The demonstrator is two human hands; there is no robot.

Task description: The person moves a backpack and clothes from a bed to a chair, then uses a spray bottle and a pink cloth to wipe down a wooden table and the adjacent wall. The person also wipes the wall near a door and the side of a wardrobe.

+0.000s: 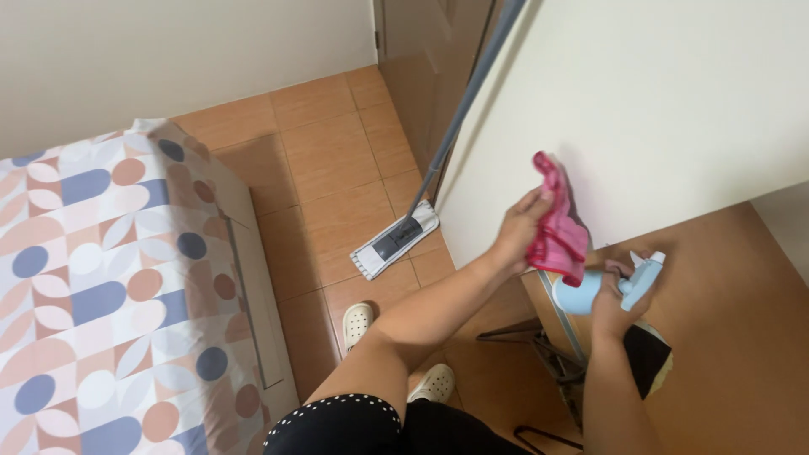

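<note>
My left hand (518, 229) holds a pink cloth (558, 226) up against the white wall at the desk's left corner. Just below it, my right hand (619, 297) grips a light blue spray bottle (590, 291) with a white nozzle, which rests near the front left edge of the wooden desk (725, 337). The cloth hangs over the bottle's top end. A dark object (649, 358) lies on the desk under my right wrist.
A flat mop (396, 240) with a grey handle leans against the wall corner on the orange tiled floor. A bed with a patterned cover (109, 286) fills the left. My feet in white clogs (358, 322) stand between bed and desk. Black metal legs (522, 337) show below the desk.
</note>
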